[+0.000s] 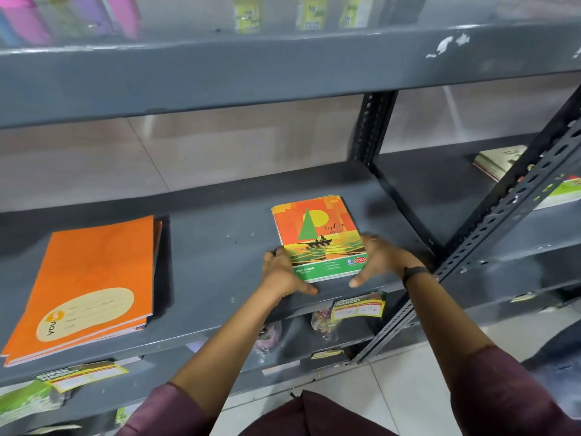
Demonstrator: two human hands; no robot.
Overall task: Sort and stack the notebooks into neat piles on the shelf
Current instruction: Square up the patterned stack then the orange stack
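Note:
A small pile of notebooks with an orange, yellow and green sailboat cover (pixel 316 234) lies on the grey metal shelf (pixel 213 247), right of centre. My left hand (pixel 283 272) grips the pile's near left corner and my right hand (pixel 374 262) grips its near right corner, thumbs under the front edge. At the left end of the same shelf rests a larger pile of plain orange notebooks (pixel 88 284), untouched, its edges slightly staggered.
A perforated upright post (pixel 515 212) rises just right of my right hand. More notebooks (pixel 500 162) lie on the neighbouring shelf to the right. Price tags (pixel 358 306) hang on the shelf's front edge. Packets sit on the shelf above and below.

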